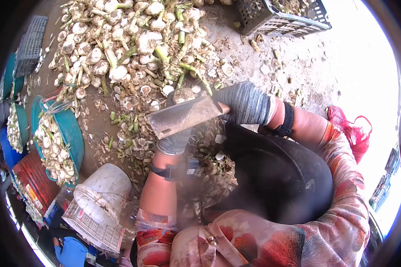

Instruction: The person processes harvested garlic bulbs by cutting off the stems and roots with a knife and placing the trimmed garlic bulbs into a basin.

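Observation:
My right hand [245, 103], in a grey knitted glove, is closed around the wooden handle of a cleaver [182, 116]. The broad, dirty blade reaches left across my left hand [174, 141], also gloved, and hides most of its fingers. Just beyond the blade's upper edge a garlic bulb [183, 95] shows at the fingers of my left hand, which appears closed on it. Past both hands lies a big heap of garlic [116, 49] with stalks and soil on it. Cut green stalks [136, 122] and dry skins litter the ground beneath.
On the left stand a teal basin [71, 138] of garlic, a white bucket [104, 191] tipped over a pale plastic crate [93, 227], and a red container [35, 180]. A black crate [285, 22] is at upper right. A red net bag [354, 133] lies right. A person in blue [73, 252] is lower left.

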### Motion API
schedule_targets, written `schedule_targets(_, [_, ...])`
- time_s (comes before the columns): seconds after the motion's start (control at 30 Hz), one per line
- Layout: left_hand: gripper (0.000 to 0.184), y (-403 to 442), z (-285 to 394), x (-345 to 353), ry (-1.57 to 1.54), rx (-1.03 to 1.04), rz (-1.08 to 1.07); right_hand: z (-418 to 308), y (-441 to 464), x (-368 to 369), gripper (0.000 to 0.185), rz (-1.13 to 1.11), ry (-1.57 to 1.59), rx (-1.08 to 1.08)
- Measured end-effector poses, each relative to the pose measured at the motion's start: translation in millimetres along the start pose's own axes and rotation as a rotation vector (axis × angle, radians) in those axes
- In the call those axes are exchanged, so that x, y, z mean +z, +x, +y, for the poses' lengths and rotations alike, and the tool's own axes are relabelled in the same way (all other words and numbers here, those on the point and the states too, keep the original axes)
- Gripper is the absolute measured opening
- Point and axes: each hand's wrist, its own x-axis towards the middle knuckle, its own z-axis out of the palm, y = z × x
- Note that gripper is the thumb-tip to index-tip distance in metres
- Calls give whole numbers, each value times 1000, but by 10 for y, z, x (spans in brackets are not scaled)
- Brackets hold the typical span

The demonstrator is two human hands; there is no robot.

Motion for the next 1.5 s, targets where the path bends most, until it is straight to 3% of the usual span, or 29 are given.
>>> schedule_targets(0.07, [40, -129, -82, -19, -1, -33, -77, -4, 21, 50, 22, -69, -51, 28])
schedule_targets(0.17, [37, -254, -177, 8, -430, -115, 59, 14, 10, 136, 23, -61, -26, 21])
schedule_targets(0.23, [34, -241, 106, -94, 137, 25, -1, 64, 29, 195, 22, -62, -36, 25])
schedule_targets(0.3, [34, -205, 219, -37, -62, -40, 115, 198, 40, 255, 21, -43, -3, -20])
schedule_targets(0.33, [32, -188, 59, -43, 57, 152, 85, 263, 49, 288, 24, -61, -71, -18])
schedule_targets(0.37, [32, -164, 207, -46, -24, 147, 85, 341, 100, 270, 24, -62, -72, -18])
schedule_targets(0.4, [34, -141, 355, -49, -104, 144, 86, 422, 182, 239, 24, -107, -44, 294])
schedule_targets(0.43, [39, -90, 800, -36, -382, -57, 113, 481, 232, 228, 25, -147, -15, 610])
schedule_targets(0.5, [48, -82, 932, -61, -452, 18, 110, 682, 82, 175, 29, 14, -52, 374])
schedule_targets(0.57, [48, -24, 821, -110, -406, -150, 123, 666, 79, 320, 36, 201, 283, 285])
schedule_targets(0.63, [54, 108, 772, -64, -486, -138, 160, 166, 176, 13, 41, -54, 696, 432])
schedule_targets(0.7, [65, 120, 804, -60, 511, 204, 199, 4, 264, -4, 47, -237, 906, 498])
schedule_targets(0.77, [73, 21, 766, -17, 456, 189, 263, 39, 355, 67, 48, -268, 795, 512])
schedule_targets(0.83, [75, -72, 694, 13, -644, 20, 335, 158, 388, 262, 47, 134, 552, -18])
schedule_targets(0.9, [69, 44, 722, 6, -792, -147, 367, 98, 381, 260, 46, 72, 556, -3])
schedule_targets(0.97, [52, 82, 590, -39, -1336, -427, 109, 49, 362, 289, 45, -6, 570, 28])
schedule_targets(1.03, [34, 100, 335, 13, -111, -38, 170, -6, 329, 151, 45, -2, 566, -27])
schedule_targets(1.1, [29, 216, 387, -47, -29, -161, 92, -57, 287, -5, 43, 12, 160, -76])
schedule_targets(1.17, [30, 43, 473, -38, -213, -146, 132, 85, 294, 4, 43, 30, 85, -91])
schedule_targets(1.23, [31, -10, 490, -65, -502, -311, 159, 247, 354, -83, 44, -338, 44, 396])
schedule_targets(1.27, [30, -34, 468, -156, -356, -291, 92, 496, 215, 16, 44, -150, 33, 385])
schedule_targets(1.33, [29, 66, 582, -187, -257, -215, 104, 678, 198, 220, 44, 67, 504, 223])
schedule_targets(1.37, [29, 27, 648, -146, -164, -166, 74, 413, 202, 184, 44, 106, 467, 295])
schedule_targets(1.4, [36, 73, 661, -132, -198, -216, -5, 188, 269, 135, 40, 83, 667, 291])
schedule_targets(1.43, [36, 119, 703, -103, -196, -201, 3, 42, 380, 66, 36, 70, 540, 239])
schedule_targets(1.5, [51, 77, 806, -42, -359, -133, 163, -41, 498, 0, 32, 105, 547, 264])
